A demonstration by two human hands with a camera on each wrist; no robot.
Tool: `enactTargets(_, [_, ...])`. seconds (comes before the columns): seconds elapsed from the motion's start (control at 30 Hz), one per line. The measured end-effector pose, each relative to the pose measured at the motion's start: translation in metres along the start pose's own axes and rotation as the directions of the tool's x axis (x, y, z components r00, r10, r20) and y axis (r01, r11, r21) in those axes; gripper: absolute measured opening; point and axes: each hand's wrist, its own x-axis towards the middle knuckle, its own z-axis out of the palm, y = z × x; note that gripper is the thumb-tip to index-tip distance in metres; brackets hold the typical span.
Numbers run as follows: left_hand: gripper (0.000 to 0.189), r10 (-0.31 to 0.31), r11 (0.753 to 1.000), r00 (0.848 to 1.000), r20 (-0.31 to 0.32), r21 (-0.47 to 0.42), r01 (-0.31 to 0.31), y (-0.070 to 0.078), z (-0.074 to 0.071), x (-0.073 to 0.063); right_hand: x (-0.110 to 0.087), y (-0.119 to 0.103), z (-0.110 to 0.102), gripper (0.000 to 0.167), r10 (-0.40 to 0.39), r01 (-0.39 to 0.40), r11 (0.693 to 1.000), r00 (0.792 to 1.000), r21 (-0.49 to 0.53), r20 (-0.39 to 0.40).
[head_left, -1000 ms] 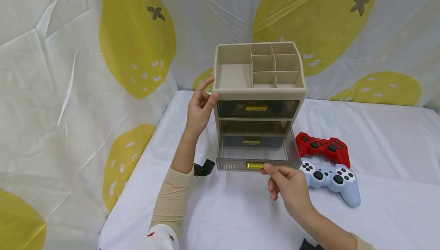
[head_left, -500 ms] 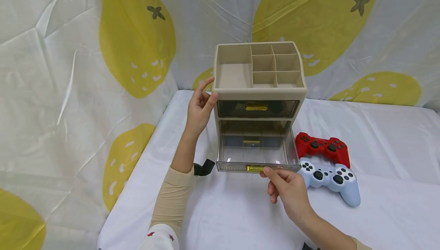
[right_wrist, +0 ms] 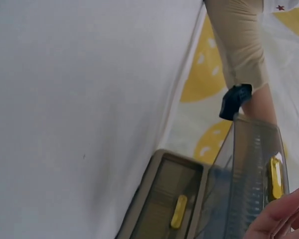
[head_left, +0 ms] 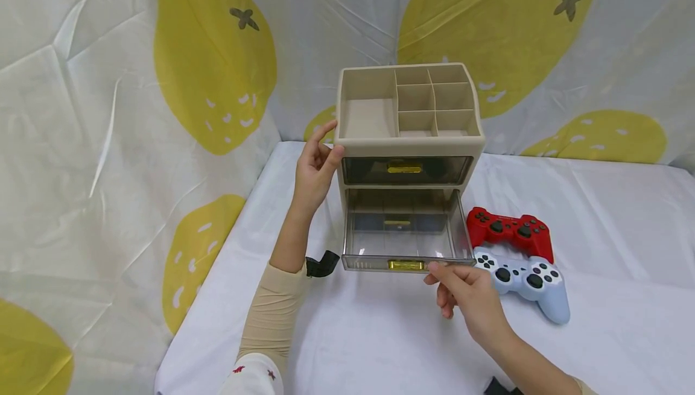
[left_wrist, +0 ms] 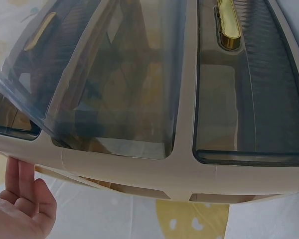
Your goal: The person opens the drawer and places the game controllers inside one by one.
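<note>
Left fingers [left_wrist: 26, 180] loose against matte beige cabinet [head_left: 409, 148]; right fingers [head_left: 448, 275], grip unclear, at transparent drawer [head_left: 369, 263].

Softly, evenly lit in the head view, with faint shadows on the worktop [head_left: 624, 244] and glints in the clear drawer [head_left: 366, 262]. Dimmer, greyer and softer in both wrist views.

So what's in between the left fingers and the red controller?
The beige drawer unit, as the head view shows: the left fingers touch one side, the red controller lies past the other.
</note>
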Motion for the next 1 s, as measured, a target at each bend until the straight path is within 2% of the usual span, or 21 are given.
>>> enactTargets(0.1, [0.084, -0.002, 1.000, 1.000, -0.002, -0.003, 0.002, 0.000, 0.000, 0.000, 0.000, 0.002, -0.014, 0.032, -0.044, 0.044, 0.999, 0.999, -0.011, 0.016])
enactTargets(0.2, [0.084, -0.002, 1.000, 1.000, 0.000, -0.005, 0.002, -0.001, 0.000, 0.000, 0.001, 0.004, -0.032, 0.034, -0.056, 0.062, 0.996, 0.993, -0.059, 0.107])
enactTargets(0.33, [0.084, -0.002, 1.000, 1.000, 0.003, -0.003, 0.002, -0.002, 0.000, 0.000, 0.003, 0.005, -0.061, 0.034, -0.054, 0.089, 0.990, 0.957, -0.112, 0.284])
enactTargets(0.4, [0.084, -0.004, 1.000, 1.000, 0.002, 0.000, 0.004, -0.001, -0.001, 0.001, 0.006, 0.004, -0.077, 0.035, -0.057, 0.104, 0.986, 0.944, -0.131, 0.324])
enactTargets(0.5, [0.084, -0.008, 1.000, 1.000, -0.003, 0.006, 0.008, -0.001, -0.001, 0.001, 0.015, 0.000, -0.104, 0.037, -0.029, 0.079, 0.981, 0.962, -0.177, 0.272])
enactTargets(0.57, [0.084, -0.010, 1.000, 1.000, -0.004, 0.006, 0.010, -0.002, -0.002, 0.001, 0.024, -0.003, -0.125, 0.037, 0.005, 0.033, 0.981, 0.981, -0.190, 0.194])
enactTargets(0.63, [0.082, -0.008, 1.000, 1.000, -0.004, 0.004, 0.008, -0.002, -0.002, 0.001, 0.034, -0.004, -0.147, 0.038, 0.033, -0.008, 0.985, 0.990, -0.174, 0.138])
enactTargets(0.8, [0.082, -0.005, 1.000, 1.000, -0.003, -0.003, 0.005, -0.003, -0.002, 0.001, 0.053, -0.001, -0.195, 0.037, 0.092, -0.080, 0.984, 0.993, -0.161, 0.070])
enactTargets(1.0, [0.084, -0.010, 1.000, 1.000, 0.003, -0.007, 0.010, -0.004, -0.001, 0.001, 0.068, 0.009, -0.223, 0.030, 0.171, -0.163, 0.963, 0.985, -0.214, 0.016])
